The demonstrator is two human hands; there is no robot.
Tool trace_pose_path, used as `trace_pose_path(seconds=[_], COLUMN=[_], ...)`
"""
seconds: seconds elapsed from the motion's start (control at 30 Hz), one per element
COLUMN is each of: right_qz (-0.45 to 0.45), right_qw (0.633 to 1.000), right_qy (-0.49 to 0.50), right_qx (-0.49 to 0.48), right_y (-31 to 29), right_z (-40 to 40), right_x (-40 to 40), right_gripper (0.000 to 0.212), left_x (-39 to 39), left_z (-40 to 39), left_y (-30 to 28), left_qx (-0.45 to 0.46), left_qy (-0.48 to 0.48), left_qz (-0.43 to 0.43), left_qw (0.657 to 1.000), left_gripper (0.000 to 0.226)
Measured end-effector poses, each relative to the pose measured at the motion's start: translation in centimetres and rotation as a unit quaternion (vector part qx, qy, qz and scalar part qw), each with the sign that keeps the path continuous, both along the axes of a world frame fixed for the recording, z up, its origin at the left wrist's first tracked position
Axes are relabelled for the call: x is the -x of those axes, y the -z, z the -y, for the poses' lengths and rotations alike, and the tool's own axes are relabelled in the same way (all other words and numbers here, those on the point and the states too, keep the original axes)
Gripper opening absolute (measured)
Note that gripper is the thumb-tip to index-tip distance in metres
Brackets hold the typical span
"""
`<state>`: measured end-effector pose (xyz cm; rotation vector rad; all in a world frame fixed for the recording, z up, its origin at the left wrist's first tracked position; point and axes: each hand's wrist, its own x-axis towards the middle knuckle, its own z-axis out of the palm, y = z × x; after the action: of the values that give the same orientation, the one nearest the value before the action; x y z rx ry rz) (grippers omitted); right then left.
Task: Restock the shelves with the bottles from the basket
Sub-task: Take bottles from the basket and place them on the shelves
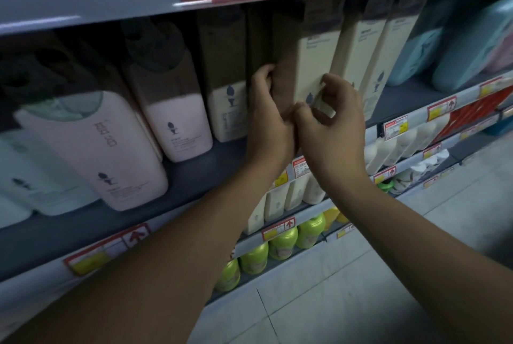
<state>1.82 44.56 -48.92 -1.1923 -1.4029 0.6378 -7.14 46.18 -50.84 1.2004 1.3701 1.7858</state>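
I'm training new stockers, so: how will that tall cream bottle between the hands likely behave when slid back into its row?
The cream bottle is tall, narrow and flat-sided, so it probably tips more readily than it rolls. The left hand grips its side while the right hand curls at its front, suggesting it needs steadying. It looks like rigid, smooth plastic, likely somewhat slippery.

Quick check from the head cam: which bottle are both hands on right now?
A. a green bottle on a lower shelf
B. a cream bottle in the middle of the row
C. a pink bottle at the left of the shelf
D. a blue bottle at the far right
B: the left hand grips the side of the cream bottle and the right hand pinches its lower front corner.
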Motion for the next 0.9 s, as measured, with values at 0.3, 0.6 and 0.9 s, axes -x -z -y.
trace_pose_path(seconds=[0.3,0.6,0.9], right_qz=[-0.069,-0.025,0.368], right_qw=[0.995,0.955,0.733], right_qy=[0.014,-0.176,-0.376], right_qx=[0.068,0.235,0.431], right_y=[1.6,14.1,33.8], right_z=[9.3,31.2,52.1], right_x=[-0.8,9.5,16.6], right_gripper=[0.025,0.025,0.036], left_x=[2.2,12.0,21.9], left_z=[11.1,37.3,65.4], left_y=[1.4,14.2,31.9], left_qx=[0.021,0.164,0.406], left_qy=[-0.071,-0.194,-0.365], left_qz=[0.007,0.028,-0.073], left_qw=[0.997,0.967,0.835], left_gripper=[0.058,0.036,0.02])
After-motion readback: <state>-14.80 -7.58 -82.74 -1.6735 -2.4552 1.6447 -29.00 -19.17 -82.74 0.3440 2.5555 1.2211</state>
